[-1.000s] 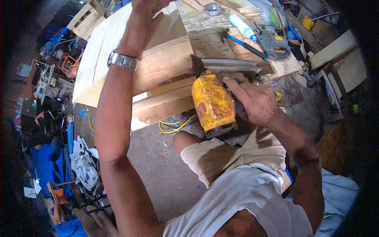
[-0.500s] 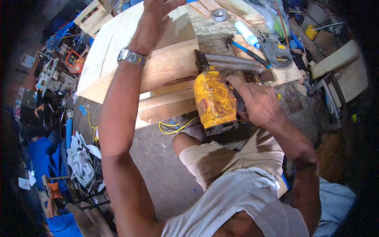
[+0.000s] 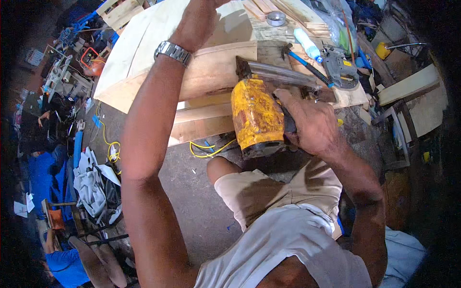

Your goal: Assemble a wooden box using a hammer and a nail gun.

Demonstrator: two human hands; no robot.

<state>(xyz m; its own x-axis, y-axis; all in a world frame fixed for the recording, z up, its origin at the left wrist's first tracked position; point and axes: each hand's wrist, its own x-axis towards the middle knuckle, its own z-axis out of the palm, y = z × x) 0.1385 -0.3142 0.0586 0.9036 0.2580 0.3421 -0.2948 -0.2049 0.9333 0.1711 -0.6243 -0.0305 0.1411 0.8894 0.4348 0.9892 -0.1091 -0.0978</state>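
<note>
My right hand (image 3: 312,122) is wrapped round the handle of a scuffed yellow nail gun (image 3: 258,115). The gun's nose touches or nearly touches the front edge of a pale wooden box-like piece (image 3: 218,65), close to its right end; the exact contact cannot be told. A long metal magazine runs from the nose toward the right. On the left, my left hand (image 3: 199,24), with a metal watch at the wrist, lies on or just over the wood's top. Its fingers look stretched out, though the view's upper edge cuts most of them off.
Right of the gun lie a blue-handled hammer (image 3: 307,66), a white bottle (image 3: 308,44), a tape roll (image 3: 275,18) and a grey power tool (image 3: 339,67). A yellow cord (image 3: 211,150) loops on the floor below the wood. At the lower left, a person in blue (image 3: 67,269) sits.
The nail gun has shifted left along the wood, its nose now overlapping the board's right end. My left hand stays over the wood, and the whole view has tilted slightly.
</note>
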